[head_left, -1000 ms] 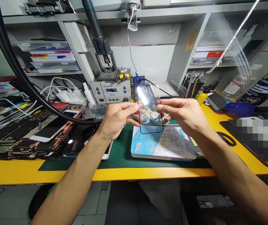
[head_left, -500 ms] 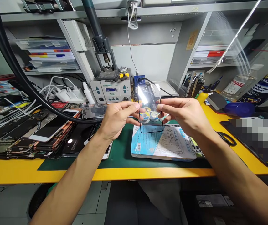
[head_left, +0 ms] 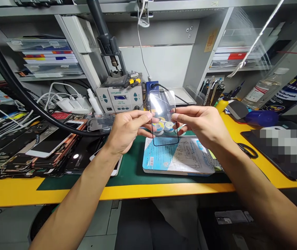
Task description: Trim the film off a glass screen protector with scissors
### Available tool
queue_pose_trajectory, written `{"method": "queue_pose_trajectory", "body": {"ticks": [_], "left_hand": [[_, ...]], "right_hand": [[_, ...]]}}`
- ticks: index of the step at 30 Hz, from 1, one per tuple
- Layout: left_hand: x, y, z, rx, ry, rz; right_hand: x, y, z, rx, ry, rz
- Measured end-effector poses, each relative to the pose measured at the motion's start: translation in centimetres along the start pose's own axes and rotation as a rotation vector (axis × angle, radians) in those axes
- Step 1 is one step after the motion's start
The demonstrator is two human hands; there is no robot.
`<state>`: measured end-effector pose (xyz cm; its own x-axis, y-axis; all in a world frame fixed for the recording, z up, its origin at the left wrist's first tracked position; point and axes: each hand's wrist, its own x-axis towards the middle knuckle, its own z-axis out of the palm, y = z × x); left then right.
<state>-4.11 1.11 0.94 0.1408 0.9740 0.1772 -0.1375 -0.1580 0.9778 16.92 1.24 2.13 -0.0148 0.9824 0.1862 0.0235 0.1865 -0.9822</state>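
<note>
One glass phone screen (head_left: 163, 118) between two hands (head_left: 129, 133) (head_left: 203, 126)

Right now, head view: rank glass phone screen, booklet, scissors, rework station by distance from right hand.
Right hand, nearest first:
1. Glass phone screen: held at its edge
2. Booklet: below, on green mat
3. Scissors: right, on yellow bench
4. Rework station: back left

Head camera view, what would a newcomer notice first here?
The clear, black-edged phone screen glass stands out at the centre, held up by its side edges between the left hand and the right hand. To the left on the yellow bench lies a pile of phones and phone parts, and behind the glass sits a grey rework station.
</note>
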Motion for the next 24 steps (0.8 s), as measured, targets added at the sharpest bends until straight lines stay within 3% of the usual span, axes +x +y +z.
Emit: {"method": "queue_pose_trajectory", "body": {"ticks": [9,18,24], "left_hand": [[0.02,0.08,0.24,0.012,0.019,0.001],[0.08,0.11,0.25,0.000,0.025,-0.020],[0.07,-0.06,0.30,-0.015,0.004,-0.041]], "right_hand": [[0.03,0.44,-0.08,0.018,-0.037,-0.047],[-0.34,-0.04,-0.57,-0.173,0.052,-0.070],[0.17,0.59,-0.80,0.030,-0.010,0.037]]}}
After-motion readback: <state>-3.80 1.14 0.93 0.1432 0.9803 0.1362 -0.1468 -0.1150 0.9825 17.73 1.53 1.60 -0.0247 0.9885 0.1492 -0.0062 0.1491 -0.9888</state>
